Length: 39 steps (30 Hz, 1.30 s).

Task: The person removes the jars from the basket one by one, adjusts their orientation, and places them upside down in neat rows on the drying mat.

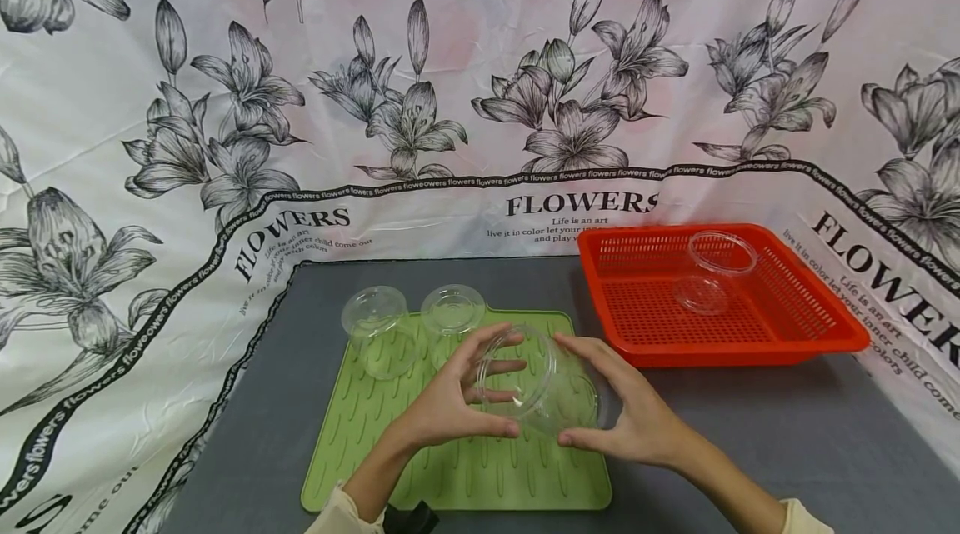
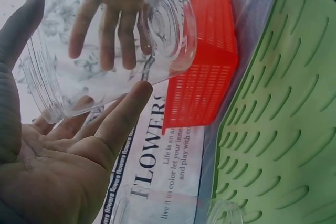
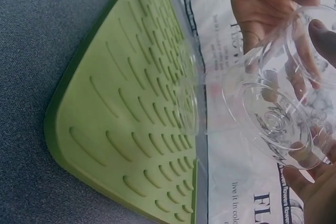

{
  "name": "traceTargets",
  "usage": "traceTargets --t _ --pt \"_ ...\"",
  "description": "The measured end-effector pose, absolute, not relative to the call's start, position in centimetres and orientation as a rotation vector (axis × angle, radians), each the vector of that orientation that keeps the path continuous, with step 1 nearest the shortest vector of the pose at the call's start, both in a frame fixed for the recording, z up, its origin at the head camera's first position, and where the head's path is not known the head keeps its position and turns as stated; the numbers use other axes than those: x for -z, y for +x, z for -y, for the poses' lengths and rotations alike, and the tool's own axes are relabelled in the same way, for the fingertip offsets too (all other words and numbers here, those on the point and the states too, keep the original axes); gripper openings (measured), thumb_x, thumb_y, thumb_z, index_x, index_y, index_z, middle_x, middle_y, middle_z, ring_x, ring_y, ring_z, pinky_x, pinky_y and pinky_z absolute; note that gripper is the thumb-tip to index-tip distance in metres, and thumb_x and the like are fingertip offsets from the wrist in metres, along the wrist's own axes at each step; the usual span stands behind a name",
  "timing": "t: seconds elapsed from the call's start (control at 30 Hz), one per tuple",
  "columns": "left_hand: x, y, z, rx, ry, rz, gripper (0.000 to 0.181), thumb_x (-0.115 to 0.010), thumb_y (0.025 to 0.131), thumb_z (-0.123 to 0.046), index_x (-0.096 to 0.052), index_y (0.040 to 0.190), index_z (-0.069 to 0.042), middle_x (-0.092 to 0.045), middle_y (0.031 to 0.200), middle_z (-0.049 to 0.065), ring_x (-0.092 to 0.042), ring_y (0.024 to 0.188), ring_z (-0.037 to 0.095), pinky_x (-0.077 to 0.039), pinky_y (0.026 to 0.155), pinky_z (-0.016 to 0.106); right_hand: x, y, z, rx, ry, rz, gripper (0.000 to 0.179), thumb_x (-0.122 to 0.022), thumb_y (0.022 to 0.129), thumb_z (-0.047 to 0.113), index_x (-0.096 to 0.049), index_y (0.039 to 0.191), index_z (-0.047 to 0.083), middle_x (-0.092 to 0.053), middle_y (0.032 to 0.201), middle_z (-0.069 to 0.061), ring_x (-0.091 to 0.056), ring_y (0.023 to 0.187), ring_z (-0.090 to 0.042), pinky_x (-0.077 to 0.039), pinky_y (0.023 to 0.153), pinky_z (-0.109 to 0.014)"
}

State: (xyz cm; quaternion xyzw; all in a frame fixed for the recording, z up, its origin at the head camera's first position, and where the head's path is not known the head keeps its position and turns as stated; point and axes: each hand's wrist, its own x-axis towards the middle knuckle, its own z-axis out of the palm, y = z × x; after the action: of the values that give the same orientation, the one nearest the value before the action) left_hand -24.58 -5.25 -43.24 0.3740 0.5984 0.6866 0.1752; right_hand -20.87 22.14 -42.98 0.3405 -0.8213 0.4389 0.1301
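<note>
A: Position of the cup (image 1: 572, 396)?

B: Head view, lower centre, held above the mat (image 1: 450, 480) between both hands. Tilted; rim toward the left of the frame, base toward the right.

A: Finger state?

B: Left hand (image 1: 448, 399): fingers spread and bent round the rim end, thumb opposite, gripping the cup between them. Right hand (image 1: 637, 417): thumb and fingers hold the base end from either side; in the left wrist view its fingers show through the clear wall, spaced apart. Which fingertips bear the load: cannot tell.

A: Lid on?

B: Rings show at the rim; lid or moulded edge, cannot tell.

A: Handling notes?

B: Judgement: wall looks thin and slick. Use light, even pressure; a hard squeeze would likely pull the rim out of round. For any turn, let one hand carry while the other shifts its grip.

A: Hazards nearby?

B: Second cup (image 1: 384, 346) and third cup (image 1: 452, 309), left of centre on the mat's far edge. Left hand is near the third cup; lift before swinging that way. Basket (image 1: 720, 357), right of frame, well apart, fourth cup (image 1: 701, 295) inside.
</note>
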Motion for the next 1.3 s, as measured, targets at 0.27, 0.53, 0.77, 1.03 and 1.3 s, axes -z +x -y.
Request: traceTargets --t 0.27,0.53,0.77,1.03,1.3 --pt "43.3 -24.5 5.3 -1.969 1.070 -1.650 0.101 -0.086 0.082 -0.011 -0.022 0.161 -0.020 -0.026 0.164 0.022 -0.044 0.144 0.044 -0.052 0.105 0.057 43.0 -20.8 -22.2 -1.250 0.983 2.389 0.108 -0.098 0.065 0.023 -0.041 0.156 0.009 -0.054 0.145 -0.006 -0.051 0.132 -0.010 -0.046 0.104 -0.024" --pt "43.3 -24.5 5.3 -1.971 1.068 -1.641 0.102 -0.086 0.083 -0.011 -0.021 0.161 -0.020 -0.025 0.164 0.022 -0.043 0.144 0.043 -0.052 0.106 0.054 42.9 -20.8 -22.1 -1.248 0.963 2.406 0.106 -0.098 0.066 0.024 -0.042 0.155 0.009 -0.055 0.144 -0.004 -0.053 0.129 -0.011 -0.050 0.101 -0.033" --pt "43.0 -24.4 5.7 -1.900 1.087 -1.812 0.109 -0.088 0.082 -0.029 -0.015 0.163 -0.030 -0.025 0.167 0.010 -0.037 0.148 0.043 -0.047 0.113 0.050 42.8 -20.8 -22.1 -1.225 0.960 2.415 0.104 -0.097 0.067 0.026 -0.043 0.155 0.013 -0.056 0.142 0.000 -0.054 0.125 -0.009 -0.054 0.095 -0.034" --pt "41.5 -23.9 5.7 -1.675 1.159 -2.356 0.101 -0.090 0.078 -0.028 -0.029 0.160 -0.036 -0.028 0.167 -0.009 -0.035 0.152 0.026 -0.043 0.114 0.058 42.7 -20.8 -22.1 -1.142 0.929 2.500 0.104 -0.097 0.068 0.031 -0.042 0.155 0.022 -0.055 0.143 0.002 -0.053 0.124 -0.007 -0.055 0.094 -0.040" --pt "40.6 -23.1 4.7 -1.286 1.202 -2.709 0.089 -0.086 0.077 -0.051 -0.040 0.153 -0.045 -0.032 0.164 -0.017 -0.037 0.151 0.022 -0.043 0.110 0.062 42.9 -20.9 -21.8 -0.953 0.935 2.540 0.101 -0.095 0.070 0.040 -0.043 0.155 0.023 -0.056 0.139 0.009 -0.053 0.123 -0.011 -0.056 0.093 -0.045"
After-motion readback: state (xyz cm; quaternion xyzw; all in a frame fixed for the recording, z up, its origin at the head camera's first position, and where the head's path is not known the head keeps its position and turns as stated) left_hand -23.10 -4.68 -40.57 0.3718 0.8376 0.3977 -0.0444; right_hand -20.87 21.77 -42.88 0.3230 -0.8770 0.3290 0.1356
